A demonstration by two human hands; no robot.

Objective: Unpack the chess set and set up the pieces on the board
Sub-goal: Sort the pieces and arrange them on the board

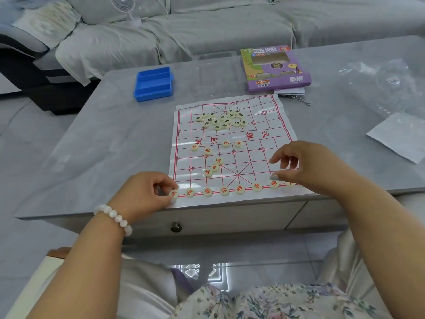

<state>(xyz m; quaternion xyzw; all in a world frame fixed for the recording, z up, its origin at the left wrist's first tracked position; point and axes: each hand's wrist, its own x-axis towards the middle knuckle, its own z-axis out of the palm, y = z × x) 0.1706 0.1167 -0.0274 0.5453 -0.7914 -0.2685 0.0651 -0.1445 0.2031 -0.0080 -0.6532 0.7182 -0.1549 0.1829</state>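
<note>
Grey sofa cushions fill the background behind a pale grey desk, seen from above by the person seated at it. On the desk lies a thin white board printed with a red grid.

Along the board's near edge stands a row of round cream pieces with red characters. The left hand, with a bracelet of pale beads on its wrist, is at the row's left end, fingers curled, pinching the corner piece between thumb and fingertips. The right hand hovers over the row's right end, fingers bent downward and thumb tip just above a piece; I cannot tell whether it grips anything.

More red-marked pieces lie scattered across the near half of the board, between the two hands and further out. A heap of dark-marked pieces sits on the far half.

Beyond the board, to the left, rests an open blue tray. To the right rests a purple box, with a clear plastic lid between them. Crumpled clear wrapping and a white paper sheet lie at far right.
</note>
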